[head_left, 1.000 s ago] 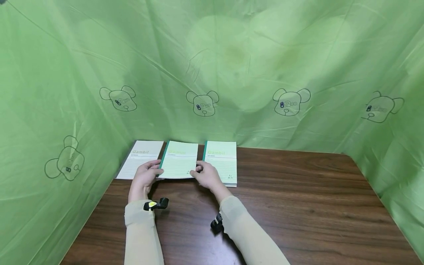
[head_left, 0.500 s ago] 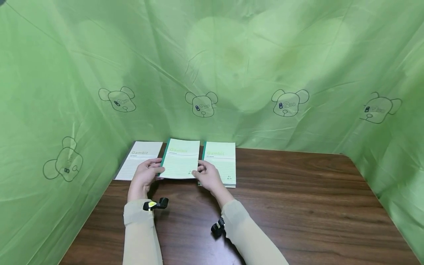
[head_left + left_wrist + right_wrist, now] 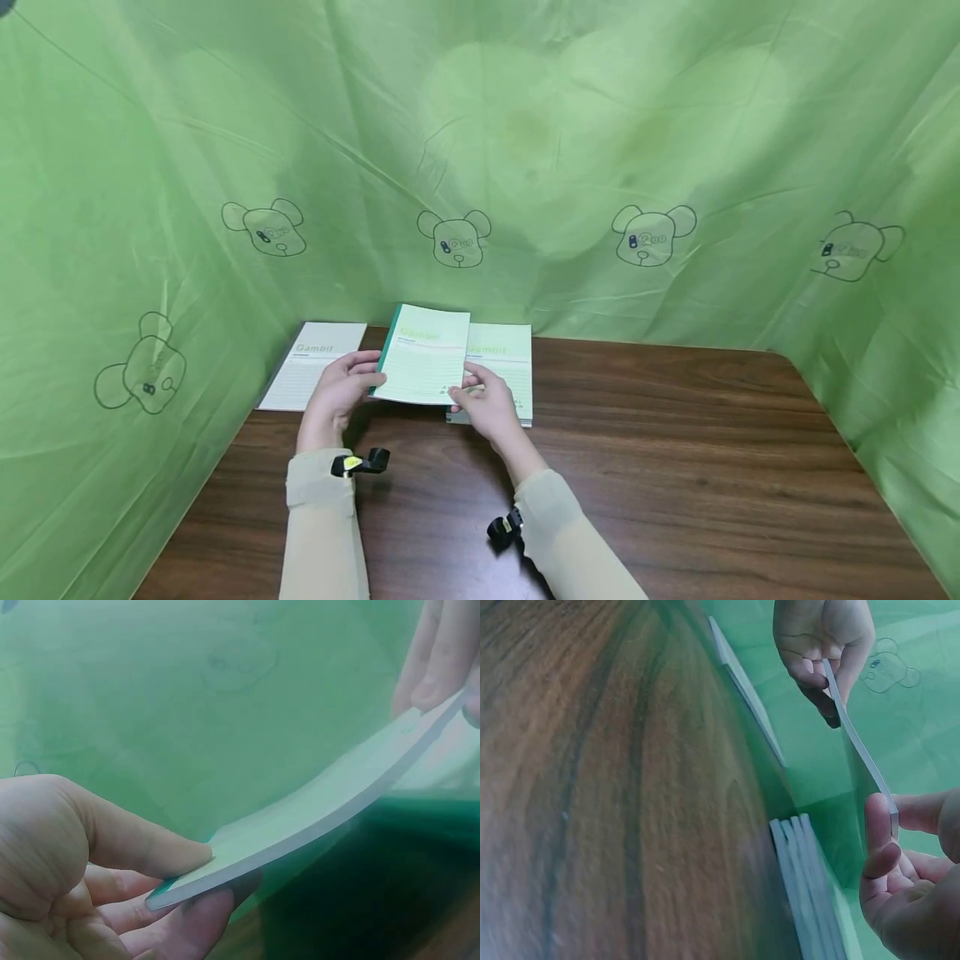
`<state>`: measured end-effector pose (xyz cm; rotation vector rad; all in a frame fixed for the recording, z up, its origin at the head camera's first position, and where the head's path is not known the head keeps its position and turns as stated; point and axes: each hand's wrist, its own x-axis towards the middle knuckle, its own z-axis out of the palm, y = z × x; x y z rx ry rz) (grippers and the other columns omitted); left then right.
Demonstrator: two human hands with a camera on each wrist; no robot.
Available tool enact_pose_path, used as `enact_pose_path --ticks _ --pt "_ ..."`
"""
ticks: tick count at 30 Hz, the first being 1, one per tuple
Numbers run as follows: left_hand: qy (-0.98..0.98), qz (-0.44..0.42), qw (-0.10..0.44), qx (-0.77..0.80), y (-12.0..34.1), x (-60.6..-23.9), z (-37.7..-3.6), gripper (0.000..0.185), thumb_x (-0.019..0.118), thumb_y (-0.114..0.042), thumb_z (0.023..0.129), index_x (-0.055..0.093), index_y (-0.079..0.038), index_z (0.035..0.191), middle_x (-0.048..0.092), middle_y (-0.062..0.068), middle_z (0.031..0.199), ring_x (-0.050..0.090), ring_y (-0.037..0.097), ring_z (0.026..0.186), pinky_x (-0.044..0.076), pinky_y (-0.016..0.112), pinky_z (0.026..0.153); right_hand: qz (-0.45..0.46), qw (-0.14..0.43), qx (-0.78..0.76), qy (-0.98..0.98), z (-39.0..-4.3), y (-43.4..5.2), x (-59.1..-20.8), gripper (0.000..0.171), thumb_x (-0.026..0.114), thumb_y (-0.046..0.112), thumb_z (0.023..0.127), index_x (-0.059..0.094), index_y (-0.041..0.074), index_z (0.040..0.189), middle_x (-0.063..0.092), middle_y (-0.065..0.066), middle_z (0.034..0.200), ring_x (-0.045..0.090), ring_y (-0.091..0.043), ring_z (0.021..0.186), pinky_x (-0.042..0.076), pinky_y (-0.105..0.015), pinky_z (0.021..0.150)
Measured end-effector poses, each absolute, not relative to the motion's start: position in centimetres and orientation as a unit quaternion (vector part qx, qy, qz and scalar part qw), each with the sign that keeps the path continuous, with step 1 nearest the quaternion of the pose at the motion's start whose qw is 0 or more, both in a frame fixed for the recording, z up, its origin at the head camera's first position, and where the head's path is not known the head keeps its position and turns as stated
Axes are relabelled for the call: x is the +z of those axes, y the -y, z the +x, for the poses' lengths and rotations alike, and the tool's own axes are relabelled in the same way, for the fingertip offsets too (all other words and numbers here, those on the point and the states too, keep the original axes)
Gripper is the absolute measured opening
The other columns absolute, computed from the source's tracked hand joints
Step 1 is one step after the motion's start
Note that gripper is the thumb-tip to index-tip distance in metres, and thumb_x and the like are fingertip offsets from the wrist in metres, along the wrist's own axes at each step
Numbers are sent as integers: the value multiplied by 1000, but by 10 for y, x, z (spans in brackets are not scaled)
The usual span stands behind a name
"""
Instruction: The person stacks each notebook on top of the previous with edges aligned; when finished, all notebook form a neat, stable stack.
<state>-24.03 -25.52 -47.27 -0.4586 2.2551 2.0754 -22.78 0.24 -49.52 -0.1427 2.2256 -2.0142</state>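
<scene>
Hands (image 3: 341, 398) (image 3: 487, 404) grip one notebook (image 3: 423, 354) above brown wood table (image 3: 675, 467) — green sheeting (image 3: 525, 125) behind.

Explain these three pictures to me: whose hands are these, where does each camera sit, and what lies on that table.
No machine here: a person works bare-handed. The wide picture comes from a camera on the head; the two close-ups come from small cameras strapped to each wrist. The left hand and right hand pinch the near corners of a light green notebook, lifted off the wooden table. A white notebook lies to the left, and a stack of green notebooks lies to the right, partly under the raised one. A green cloth with bear drawings hangs behind.
</scene>
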Motion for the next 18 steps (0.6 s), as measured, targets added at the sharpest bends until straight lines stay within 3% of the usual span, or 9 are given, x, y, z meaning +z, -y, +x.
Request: enact_pose_path --ticks 4,10,18 --pt "-739 -138 20 659 245 -468 -241 57 72 4 98 56 1 152 71 17 130 71 13 90 57 34 77 -43 59 -663 -745 -226 -11 -490 62 77 9 102 54 1 158 65 -12 121 79 -33 86 45 -22 52" --pt "-757 -131 13 640 224 -462 -243 52 72 4 98 59 0 148 72 19 130 70 18 95 55 42 81 -37 46 -657 -751 -226 -26 -485 61 76 7 101 54 1 158 65 -15 124 78 -42 93 44 -23 47" --pt "-758 -119 13 641 200 -456 -243 50 73 4 97 61 0 145 73 19 128 70 23 96 54 40 78 -28 32 -668 -743 -226 -50 -483 59 77 3 99 57 -2 155 65 -17 120 78 -26 79 47 -22 53"
